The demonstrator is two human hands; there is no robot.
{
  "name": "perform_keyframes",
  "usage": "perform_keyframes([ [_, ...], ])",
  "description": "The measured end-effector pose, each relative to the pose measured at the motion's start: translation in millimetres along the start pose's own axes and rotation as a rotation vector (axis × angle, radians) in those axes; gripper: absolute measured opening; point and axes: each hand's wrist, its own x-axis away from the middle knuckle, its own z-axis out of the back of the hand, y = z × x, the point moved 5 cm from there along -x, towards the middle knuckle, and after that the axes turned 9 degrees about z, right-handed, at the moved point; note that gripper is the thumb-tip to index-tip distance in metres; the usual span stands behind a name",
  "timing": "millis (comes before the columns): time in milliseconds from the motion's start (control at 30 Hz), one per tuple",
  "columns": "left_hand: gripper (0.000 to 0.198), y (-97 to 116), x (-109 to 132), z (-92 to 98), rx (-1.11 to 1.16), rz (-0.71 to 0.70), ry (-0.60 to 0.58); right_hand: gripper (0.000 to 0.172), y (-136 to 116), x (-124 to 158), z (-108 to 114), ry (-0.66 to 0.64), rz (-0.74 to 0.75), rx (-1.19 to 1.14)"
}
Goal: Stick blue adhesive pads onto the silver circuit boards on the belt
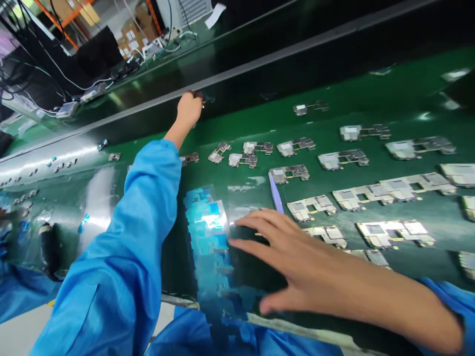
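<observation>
My left hand is stretched far out over the work surface, its fingers closed around a small dark thing that I cannot make out. Beneath my right hand is dark green matting; thumb and two fingers are spread apart. A purple tool sticks out from behind its knuckles, and whether hidden fingers touch it I cannot tell. Just left of the right fingertips, shiny blue film pieces lie overlapping in a strip on a clear sheet. Beyond the purple tool lies a small circuit board.
Rows of similar circuit boards cover the green mat on the right. A dark raised ledge runs along the back. At left are a black cylindrical object and another blue sleeve. Cables and devices stand behind.
</observation>
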Motion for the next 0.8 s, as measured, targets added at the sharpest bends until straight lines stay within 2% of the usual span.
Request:
perform_keyframes([
  [33,0.016,-6.1,-12.1,-2.5,-0.072,0.032,0.034,0.100,-3.4,2.5,-10.6,-0.049,0.025,0.040],
  [67,0.016,-11.0,-17.9,-2.5,-0.146,0.070,0.073,0.113,-5.4,4.5,-18.8,-0.075,0.036,0.077],
  [100,0.022,-13.7,-16.5,0.2,-0.210,0.107,0.117,0.118,-6.0,5.7,-24.3,-0.085,0.038,0.103],
  [167,0.032,-8.8,10.2,11.4,-0.276,0.087,0.170,0.109,-4.2,6.0,-28.2,-0.092,0.021,0.131],
  [200,0.032,-2.8,36.4,19.2,-0.287,0.036,0.182,0.102,-3.3,5.6,-27.2,-0.092,0.020,0.139],
  [233,0.023,7.2,71.5,25.2,-0.232,-0.118,0.133,0.095,-2.9,5.2,-24.8,-0.084,0.026,0.147],
  [267,0.017,17.0,115.1,28.2,-0.145,-0.311,-0.004,0.087,-3.3,5.4,-21.7,-0.071,0.038,0.156],
  [300,0.016,19.9,162.8,29.3,-0.093,-0.417,-0.186,0.078,-4.6,6.3,-18.4,-0.050,0.052,0.168],
  [367,0.026,9.1,258.8,26.0,-0.088,-0.480,-0.583,0.055,-9.5,11.2,-11.0,0.034,0.065,0.204],
  [400,0.046,0.4,297.7,27.0,-0.094,-0.497,-0.642,0.045,-12.7,14.9,-7.4,0.088,0.060,0.225],
  [433,0.064,-8.3,327.8,27.7,-0.112,-0.515,-0.638,0.038,-16.3,19.2,-4.4,0.137,0.047,0.240],
  [467,0.064,-14.7,350.8,26.8,-0.108,-0.558,-0.640,0.032,-20.5,23.4,-1.9,0.179,0.035,0.242],
  [533,0.042,-22.2,372.2,23.2,-0.103,-0.575,-0.598,0.023,-29.6,30.6,1.9,0.227,0.010,0.217],
  [600,0.019,-20.8,376.0,19.0,-0.114,-0.587,-0.581,0.014,-41.3,36.2,7.1,0.293,0.013,0.225],
  [700,0.021,-14.1,376.7,15.7,-0.192,-0.643,-0.573,0.014,-61.5,47.3,14.9,0.446,0.031,0.267],
  [800,0.019,-13.4,381.8,18.7,-0.304,-0.752,-0.493,0.024,-75.4,68.3,12.8,0.550,-0.062,0.171],
])
